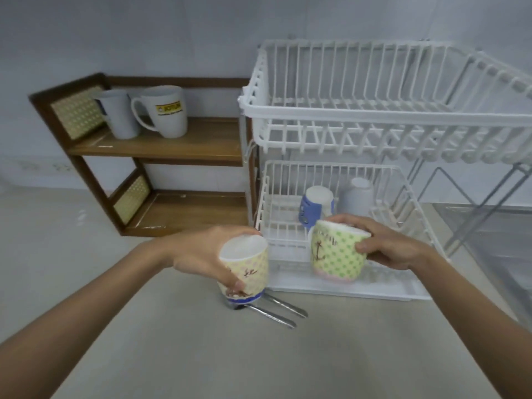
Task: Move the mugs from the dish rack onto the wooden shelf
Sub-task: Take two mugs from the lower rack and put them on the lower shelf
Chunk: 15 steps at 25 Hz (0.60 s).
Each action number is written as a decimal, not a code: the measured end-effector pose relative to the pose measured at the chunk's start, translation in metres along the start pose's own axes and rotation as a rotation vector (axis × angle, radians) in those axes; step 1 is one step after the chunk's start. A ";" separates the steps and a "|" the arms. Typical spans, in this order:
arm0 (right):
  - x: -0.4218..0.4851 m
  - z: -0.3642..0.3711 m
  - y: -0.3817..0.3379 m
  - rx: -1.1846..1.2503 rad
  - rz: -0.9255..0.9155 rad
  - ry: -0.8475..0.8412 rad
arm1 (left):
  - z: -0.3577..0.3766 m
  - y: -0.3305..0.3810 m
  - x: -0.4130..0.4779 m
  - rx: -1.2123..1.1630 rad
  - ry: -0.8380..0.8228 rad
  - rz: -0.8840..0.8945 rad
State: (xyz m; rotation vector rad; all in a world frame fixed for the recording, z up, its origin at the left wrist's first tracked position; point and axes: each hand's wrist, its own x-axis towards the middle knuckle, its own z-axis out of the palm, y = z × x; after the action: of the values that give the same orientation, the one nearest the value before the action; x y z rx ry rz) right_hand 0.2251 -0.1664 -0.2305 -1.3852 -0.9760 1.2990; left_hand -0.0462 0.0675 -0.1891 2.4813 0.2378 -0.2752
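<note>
My left hand (201, 254) grips a yellow dotted mug (250, 269), held upside down in front of the white dish rack (331, 110), just left of its lower tier. My right hand (385, 243) grips a green dotted mug (336, 254), also upside down, above the front of the lower tier. Behind them in the lower tier stand a blue-and-white mug (313, 208) and a plain white mug (358, 197), both inverted. The wooden shelf (172, 145) stands to the left of the rack. Its top board carries a white mug (119, 113) and a white mug with a yellow logo (167, 110).
Two metal spoons (273, 311) lie on the grey counter (230, 355) below the yellow mug. The shelf's lower board (190, 211) holds nothing. The rack's upper tier holds nothing. A clear drip tray (489, 226) sits to the right of the rack.
</note>
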 end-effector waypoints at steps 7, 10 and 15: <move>0.081 0.135 0.009 -0.378 0.014 -0.102 | -0.024 -0.118 -0.045 0.220 0.162 -0.384; 0.129 0.184 0.015 -0.500 -0.012 -0.008 | -0.043 -0.172 -0.052 0.244 0.359 -0.528; 0.226 0.217 -0.007 -0.594 -0.062 0.185 | -0.071 -0.230 -0.040 0.169 0.521 -0.634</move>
State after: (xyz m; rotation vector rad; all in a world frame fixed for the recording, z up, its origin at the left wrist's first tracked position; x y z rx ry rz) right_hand 0.0354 0.0809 -0.2663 -1.8638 -1.3249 0.8403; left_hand -0.1284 0.2883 -0.2539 2.5335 1.2675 0.1121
